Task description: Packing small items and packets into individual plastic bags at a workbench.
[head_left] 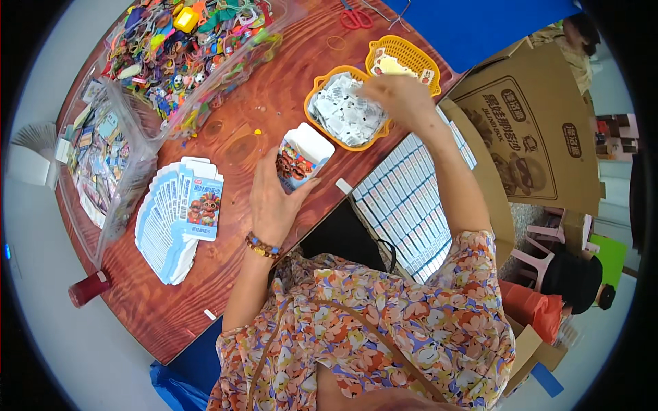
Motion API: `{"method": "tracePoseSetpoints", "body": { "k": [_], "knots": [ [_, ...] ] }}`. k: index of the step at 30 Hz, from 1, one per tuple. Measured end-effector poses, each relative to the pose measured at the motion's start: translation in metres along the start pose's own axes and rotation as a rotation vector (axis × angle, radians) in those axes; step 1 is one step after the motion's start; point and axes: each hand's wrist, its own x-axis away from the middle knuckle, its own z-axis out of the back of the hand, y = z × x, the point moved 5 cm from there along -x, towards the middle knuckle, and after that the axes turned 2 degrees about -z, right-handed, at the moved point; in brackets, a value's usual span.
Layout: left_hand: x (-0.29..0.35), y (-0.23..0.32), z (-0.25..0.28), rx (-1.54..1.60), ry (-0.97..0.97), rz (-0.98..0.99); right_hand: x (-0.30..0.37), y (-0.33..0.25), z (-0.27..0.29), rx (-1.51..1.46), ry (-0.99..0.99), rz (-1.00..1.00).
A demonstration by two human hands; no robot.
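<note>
**Light card box in left-hand grip; right hand unclear**

Your left hand [271, 200] is wrapped around the small printed box [295, 170], thumb on its right side, fingers along its left, white flaps standing at the end away from your palm. Your right hand [404, 103], beyond and right of that grip, is blurred over the yellow basket [317, 83] of white packets [343, 109]; can't tell whether it's pinching anything. Box looks like thin card: probably very light, stiffish along the edges, easy to dent mid-panel, maybe slick on the printed face. Best hold: lightly across opposite sides, below the flaps. Fanned card flats [161, 229] lie left of the grip, likely slippery against each other.
</note>
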Motion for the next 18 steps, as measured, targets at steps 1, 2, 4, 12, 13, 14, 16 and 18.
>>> {"method": "tracePoseSetpoints", "body": {
  "k": [1,2,4,12,13,14,16,18],
  "knots": [
    [0.001,-0.001,0.001,-0.004,0.001,-0.002,-0.007,0.021,0.009,-0.024,-0.122,-0.335],
    [0.001,0.002,0.003,-0.002,-0.002,-0.008,-0.012,0.042,0.012,0.073,-0.119,-0.373],
    [0.0,0.003,0.005,-0.002,0.001,-0.018,-0.02,0.092,0.002,0.164,-0.117,-0.402],
    [0.009,-0.003,0.014,0.014,-0.004,0.04,-0.017,0.129,-0.021,0.364,-0.151,-0.359],
    [0.01,-0.005,0.014,0.022,-0.008,0.057,-0.014,0.13,-0.017,0.292,-0.077,-0.374],
    [0.011,-0.006,0.015,0.019,-0.003,0.061,-0.014,0.127,-0.013,0.289,-0.078,-0.367],
    [0.013,-0.007,0.017,0.008,0.021,0.043,-0.011,0.131,-0.001,-0.065,-0.022,-0.523],
    [0.011,-0.007,0.018,-0.003,0.033,0.055,-0.008,0.114,0.007,-0.269,0.001,-0.426]
  ]
}}
